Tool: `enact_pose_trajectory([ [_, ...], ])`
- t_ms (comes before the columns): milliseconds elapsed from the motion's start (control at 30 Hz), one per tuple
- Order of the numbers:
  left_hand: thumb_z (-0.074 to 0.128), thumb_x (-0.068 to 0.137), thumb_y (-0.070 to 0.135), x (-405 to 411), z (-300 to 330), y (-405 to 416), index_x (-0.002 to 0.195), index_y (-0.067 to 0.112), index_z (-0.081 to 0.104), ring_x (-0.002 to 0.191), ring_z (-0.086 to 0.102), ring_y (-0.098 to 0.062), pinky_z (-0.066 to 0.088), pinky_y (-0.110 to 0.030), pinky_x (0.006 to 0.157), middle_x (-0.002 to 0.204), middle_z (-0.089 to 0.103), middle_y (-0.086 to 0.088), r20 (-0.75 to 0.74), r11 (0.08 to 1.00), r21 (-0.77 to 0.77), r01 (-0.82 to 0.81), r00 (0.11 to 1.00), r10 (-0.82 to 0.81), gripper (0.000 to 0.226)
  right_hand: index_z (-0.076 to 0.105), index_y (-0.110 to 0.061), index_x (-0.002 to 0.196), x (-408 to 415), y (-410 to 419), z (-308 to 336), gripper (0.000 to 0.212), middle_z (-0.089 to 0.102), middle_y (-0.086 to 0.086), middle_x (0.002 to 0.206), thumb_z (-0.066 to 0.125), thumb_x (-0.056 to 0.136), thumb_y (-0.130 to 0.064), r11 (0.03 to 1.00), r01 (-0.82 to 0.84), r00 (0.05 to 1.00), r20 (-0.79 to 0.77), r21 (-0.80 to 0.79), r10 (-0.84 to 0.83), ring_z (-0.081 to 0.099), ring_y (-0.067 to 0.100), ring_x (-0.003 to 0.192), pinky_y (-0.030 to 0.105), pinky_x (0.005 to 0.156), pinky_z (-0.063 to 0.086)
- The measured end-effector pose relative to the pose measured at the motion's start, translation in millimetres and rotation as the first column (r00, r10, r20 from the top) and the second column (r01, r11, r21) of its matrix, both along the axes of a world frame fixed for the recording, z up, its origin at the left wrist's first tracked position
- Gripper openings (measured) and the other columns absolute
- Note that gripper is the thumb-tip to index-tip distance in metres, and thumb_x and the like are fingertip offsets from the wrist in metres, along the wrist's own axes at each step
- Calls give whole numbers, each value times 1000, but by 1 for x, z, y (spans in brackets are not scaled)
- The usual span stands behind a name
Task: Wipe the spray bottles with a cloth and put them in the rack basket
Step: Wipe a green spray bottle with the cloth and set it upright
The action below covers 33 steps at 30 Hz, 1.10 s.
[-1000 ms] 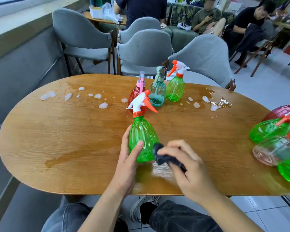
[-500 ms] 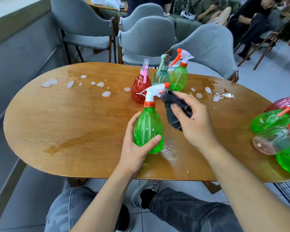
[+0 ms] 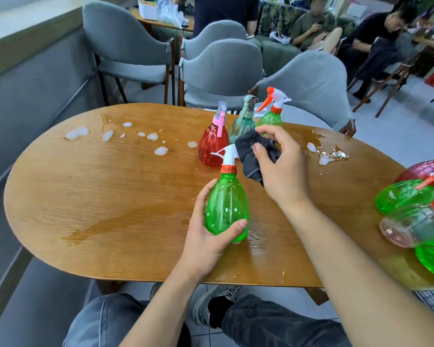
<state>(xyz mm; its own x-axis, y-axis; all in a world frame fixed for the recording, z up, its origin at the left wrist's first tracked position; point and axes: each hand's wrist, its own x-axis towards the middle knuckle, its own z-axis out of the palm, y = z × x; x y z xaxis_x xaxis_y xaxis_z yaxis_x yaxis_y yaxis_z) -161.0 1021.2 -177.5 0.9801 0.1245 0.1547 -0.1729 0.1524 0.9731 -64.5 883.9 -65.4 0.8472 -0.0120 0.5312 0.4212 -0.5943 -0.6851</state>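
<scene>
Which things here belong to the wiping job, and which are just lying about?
Job:
- green bottle, gripped by left hand
- dark cloth, held by right hand
- red bottle, teal bottle, far green bottle, standing
- bottles lying at right

Lying about:
- foam blobs on table
- grey chairs

Held bottle [image 3: 226, 209] stands on the surface [image 3: 110, 209], near its front edge. Behind the held bottle: three bottles [image 3: 241, 131] in a row. Right of it, at the surface's right end: a pile of bottles [image 3: 416, 211] lying down. Far left behind it: foam spots [image 3: 105, 135]. Chairs [image 3: 221, 71] stand behind the surface.
</scene>
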Motion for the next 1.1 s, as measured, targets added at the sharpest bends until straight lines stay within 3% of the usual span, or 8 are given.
enact_pose_trajectory([
  [167,92,82,19,1,-3,-1,159,34,42,146,51,-14,41,-44,124,156,54,12,15,998,65,-7,1000,6,93,78,-25,113,-12,14,-3,25,76,-14,111,70,96,-9,959,-260,963,-97,-114,250,69,0,107,23,98,54],
  [233,93,82,21,2,-3,-1,158,37,42,147,49,-10,39,-42,124,155,54,17,17,996,92,4,1000,-6,92,80,-23,111,-11,17,-1,22,75,-11,108,71,95,-10,955,-234,972,-50,-184,229,69,3,103,18,94,52],
  [433,93,82,22,1,-3,0,158,37,42,144,53,-16,47,-57,118,155,53,13,2,996,90,-13,1000,13,93,79,-19,113,-6,15,-3,22,71,-7,107,67,97,-8,989,20,992,125,-146,-1,62,2,94,3,84,41],
  [500,93,81,27,0,-3,0,158,41,41,143,54,-24,49,-70,108,155,52,15,-3,997,68,-21,1000,21,94,79,-19,114,-7,13,-7,23,71,-6,108,68,97,-8,978,-48,994,88,-202,67,63,4,97,6,87,43],
  [567,93,80,29,0,-3,1,158,42,42,143,55,-24,49,-73,106,154,53,16,-2,998,62,-32,999,32,93,80,-19,113,-10,11,-8,23,70,-5,108,69,96,-7,955,-145,985,57,-259,165,64,7,98,12,90,47],
  [767,91,80,23,0,0,-1,157,38,42,141,55,-13,46,-53,119,150,56,17,17,997,72,5,1000,-7,92,78,-18,115,0,3,6,23,69,-2,108,67,98,-8,978,49,988,156,-201,-17,64,11,96,6,84,42],
  [933,90,80,23,0,-1,0,158,32,42,144,51,-8,41,-48,124,152,54,18,30,998,61,-21,999,20,92,80,-17,114,-10,14,-4,22,67,-3,105,69,97,-7,933,-136,973,132,-333,189,61,6,94,7,84,43],
  [1100,90,80,23,-1,0,-1,157,37,42,142,53,-7,46,-42,121,149,56,22,26,998,70,5,1000,-7,92,79,-17,114,-2,11,5,22,68,-2,105,69,98,-7,973,6,988,153,-232,31,63,10,93,0,81,39],
])
